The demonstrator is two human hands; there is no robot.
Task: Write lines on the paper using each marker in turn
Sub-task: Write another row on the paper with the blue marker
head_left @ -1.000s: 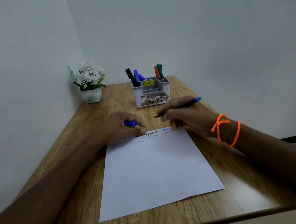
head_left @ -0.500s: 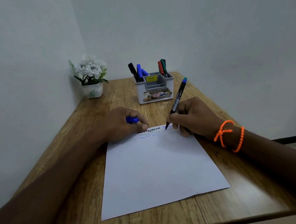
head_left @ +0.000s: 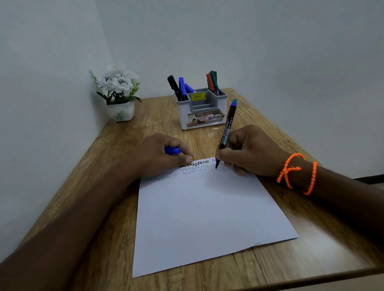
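While the left hand (head_left: 161, 154) is pinning the paper's (head_left: 205, 215) top edge w/ fingers curled round a blue cap (head_left: 173, 150), the right hand (head_left: 248, 151) is now gripping the blue-ended marker (head_left: 226, 133) upright, tip on the sheet. A sec ago it was lying flat across the fingers, so imo a fresh zigzag is starting beside the zigzag lines (head_left: 194, 166). Other markers are waiting in the organizer (head_left: 202, 111) further back. Wooden table (head_left: 97, 202), flower pot (head_left: 121, 111) at the left corner, plain grey walls.
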